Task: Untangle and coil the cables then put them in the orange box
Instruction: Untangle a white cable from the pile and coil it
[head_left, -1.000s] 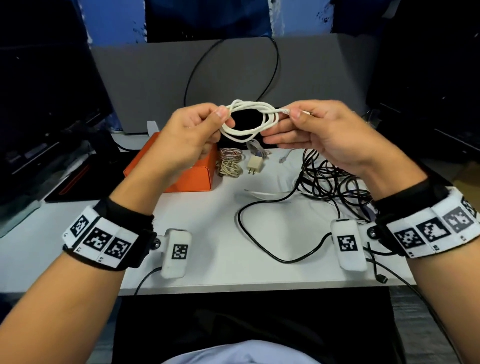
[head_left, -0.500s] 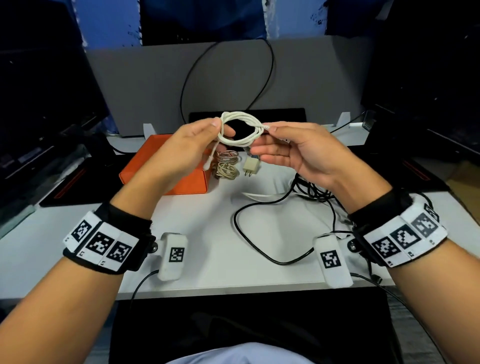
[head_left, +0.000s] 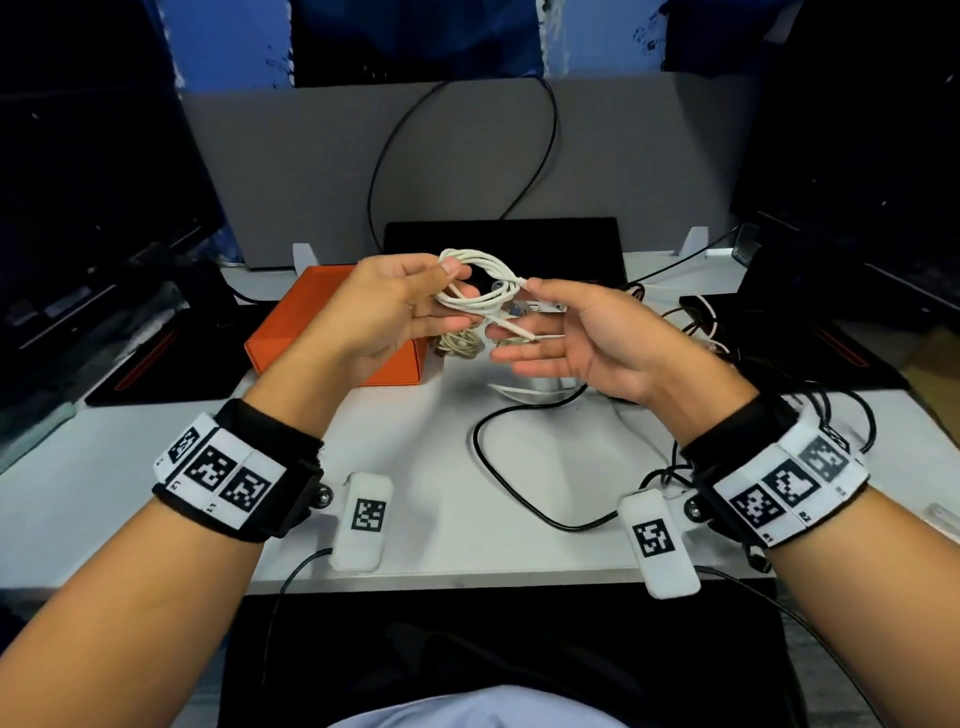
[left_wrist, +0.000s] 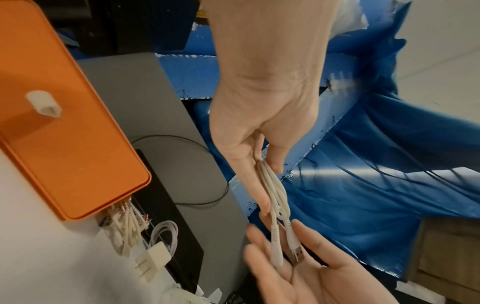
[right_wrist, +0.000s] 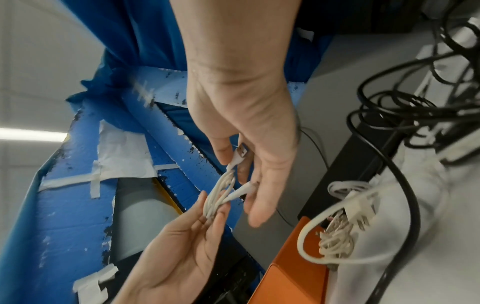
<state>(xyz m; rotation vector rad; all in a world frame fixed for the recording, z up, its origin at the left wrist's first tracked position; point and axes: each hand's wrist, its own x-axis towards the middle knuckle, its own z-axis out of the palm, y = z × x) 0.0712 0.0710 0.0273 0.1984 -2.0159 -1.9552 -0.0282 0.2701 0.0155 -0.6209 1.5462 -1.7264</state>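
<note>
My left hand pinches a small white coiled cable between thumb and fingers, in the air above the desk. In the left wrist view the coil hangs from that pinch with both plug ends pointing down. My right hand lies palm up just below it with straight fingers, and the two plug ends rest across them. The right wrist view shows the USB plug lying between thumb and forefinger. The orange box stands on the desk behind and below my left hand.
A beige bundled cable lies by the box's right side, with a white charger plug near it. A black cable tangle sits at the right; one black loop crosses mid-desk. A grey divider backs the white desk.
Both hands came down closer to the desk. The coil has been drawn tighter, and my right hand let go of the cable end and opened palm up beneath it.
</note>
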